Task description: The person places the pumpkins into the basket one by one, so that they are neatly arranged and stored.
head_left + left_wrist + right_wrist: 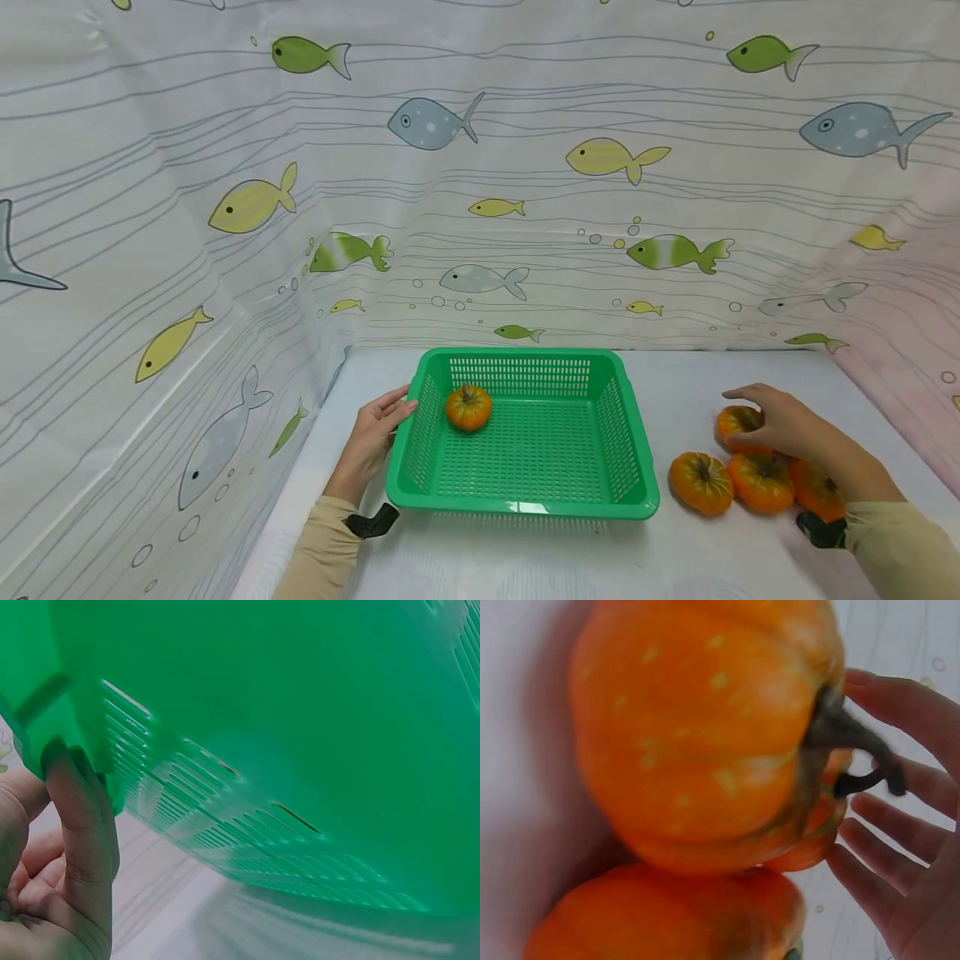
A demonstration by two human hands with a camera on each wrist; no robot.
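A green plastic basket (525,507) with slotted walls stands in the middle of the table. Inside it, near the left wall, sits one small orange pumpkin (468,409). My left hand (369,437) holds the basket's left rim, its fingertips hooked at the rim's underside in the left wrist view. On the right, my right hand (798,429) reaches over a group of pumpkins (702,483), fingers spread around the farthest pumpkin (731,427). In the right wrist view, a large orange pumpkin (697,735) with a dark stem fills the foreground, and the fingers (892,821) extend beside the one behind it.
The white table (540,554) meets a white curtain (547,192) printed with fish at the back and along both sides. Dark wrist straps (372,522) sit on both wrists, below beige sleeves. The pumpkins on the right lie close together, near the basket's right side.
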